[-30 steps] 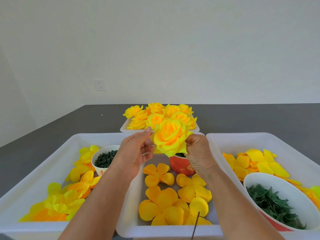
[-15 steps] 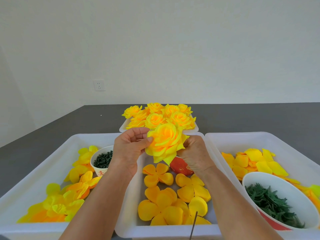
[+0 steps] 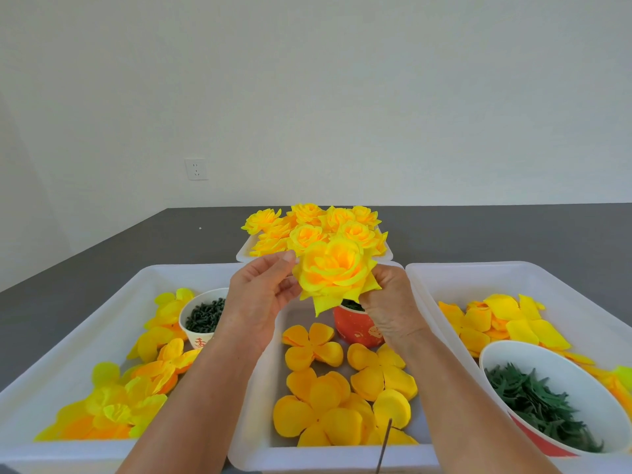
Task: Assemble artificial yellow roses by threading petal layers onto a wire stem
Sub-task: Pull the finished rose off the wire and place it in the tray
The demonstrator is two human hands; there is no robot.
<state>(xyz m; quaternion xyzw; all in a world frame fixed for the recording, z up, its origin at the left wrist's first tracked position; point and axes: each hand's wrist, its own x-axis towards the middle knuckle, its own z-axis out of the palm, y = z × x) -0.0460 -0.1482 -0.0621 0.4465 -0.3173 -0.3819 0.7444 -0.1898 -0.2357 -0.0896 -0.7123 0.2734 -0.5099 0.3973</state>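
Here a rose [image 3: 337, 273] is pinched between both hands' fingers, left hand [image 3: 260, 295] and right hand [image 3: 390, 306], above the middle tray [image 3: 253, 436], in which petal layers [image 3: 342, 388] and a red cup [image 3: 355, 328] are kept.

Three trays sit side by side along the near edge of the table [image 3: 513, 234], and a small tray [image 3: 243, 255] full of finished roses [image 3: 318, 227] sits behind the middle tray [image 3: 254, 436]. The left tray [image 3: 85, 323] holds petals and a cup [image 3: 201, 333]. The right tray [image 3: 547, 278] holds petals and a bowl [image 3: 533, 357] at its near right corner.
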